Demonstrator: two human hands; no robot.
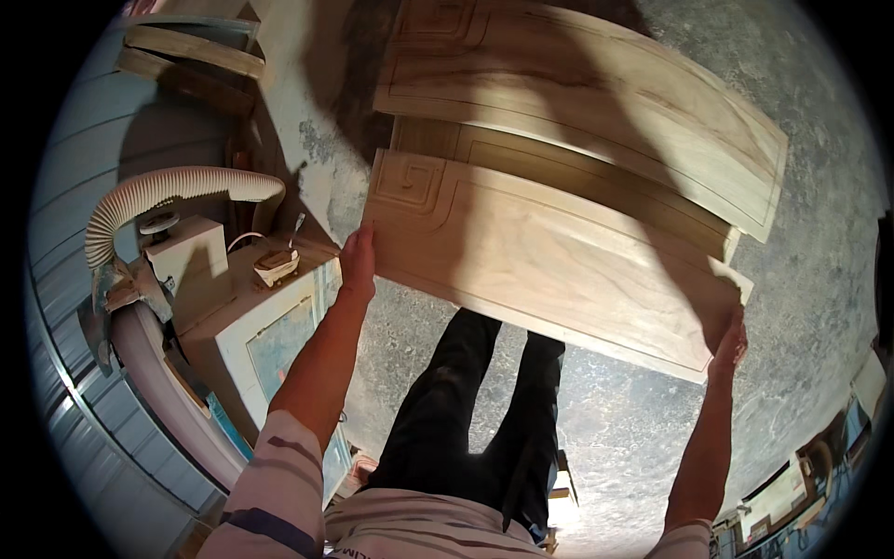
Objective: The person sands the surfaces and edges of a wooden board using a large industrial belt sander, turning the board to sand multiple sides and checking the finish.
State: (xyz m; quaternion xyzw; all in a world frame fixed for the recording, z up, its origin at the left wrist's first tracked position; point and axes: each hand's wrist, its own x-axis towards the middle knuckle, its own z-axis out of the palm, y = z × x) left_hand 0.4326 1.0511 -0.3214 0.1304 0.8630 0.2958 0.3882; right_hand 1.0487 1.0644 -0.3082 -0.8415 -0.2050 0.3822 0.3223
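Observation:
Both my hands grip a long pale wooden panel (pixel 549 261), carved with a square spiral in its left corner and a thin grooved border. My left hand (pixel 358 259) is closed on its left end, and my right hand (pixel 730 343) is closed on its right end. The panel is held out in front of my legs. Beyond it lies another carved wooden panel (pixel 596 93) with a similar spiral corner. Between the two shows part of a darker wooden board (pixel 568 177), mostly covered by the panels.
On my left stands a cabinet-like machine (pixel 237 317) with a ribbed hose (pixel 186 182) arching over it. A small wooden box (pixel 277 267) rests on its top. Curved wooden pieces (pixel 191 51) are at the far left. Concrete floor (pixel 596 438) surrounds me, with clutter (pixel 792 489) at the lower right.

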